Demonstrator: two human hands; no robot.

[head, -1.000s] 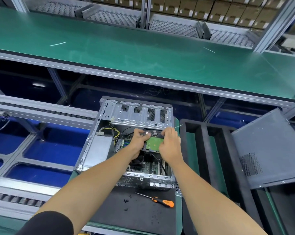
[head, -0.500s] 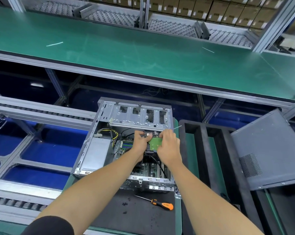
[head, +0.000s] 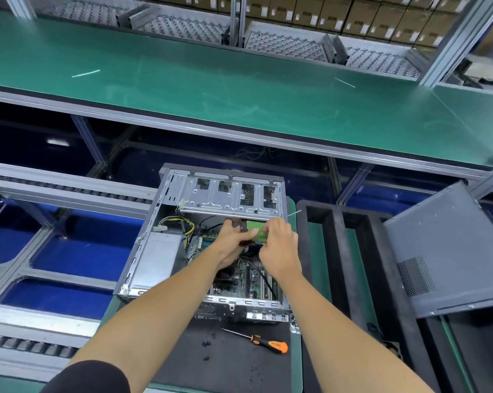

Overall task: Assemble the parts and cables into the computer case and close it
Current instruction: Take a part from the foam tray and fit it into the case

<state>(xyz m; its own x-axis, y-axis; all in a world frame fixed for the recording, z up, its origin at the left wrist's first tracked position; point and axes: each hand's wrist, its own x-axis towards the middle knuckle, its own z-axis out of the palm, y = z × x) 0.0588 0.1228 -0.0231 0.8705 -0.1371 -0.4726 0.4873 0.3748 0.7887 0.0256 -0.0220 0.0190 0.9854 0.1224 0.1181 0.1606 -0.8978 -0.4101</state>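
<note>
Both hands meet inside the open computer case [head: 143, 259] on one part; the left hand [head: 230, 241] has its grip curled round the dark near-left edge of a hard drive [head: 255, 233], thumb laid across the green circuit-board face, while the right hand [head: 278, 245] pinches the drive's right side with bent fingers; each grip is closed on the drive and neither holds anything else.

The drive hangs just below the front lip of the silver drive cage [head: 228, 198], board side up, tilted a little, seemingly about to slide into the bay; how far it has entered I cannot tell, since the hands cover its near end.

Judging by its kind, the drive is a stiff, dense metal block, heavy for its bulk, with smooth flanks that could slip; the bare board and connector look fragile, so the sound hold is on the metal side rails, fingers off the green face. A black cable [head: 263, 276] runs beneath the right wrist over the motherboard [head: 241, 282] and may snag.

Further out, an orange-handled screwdriver [head: 263, 343] and loose black screws [head: 207, 343] lie on the dark mat of the worktop [head: 296, 364]; the grey side panel [head: 449, 251] leans at the right, well apart.
</note>
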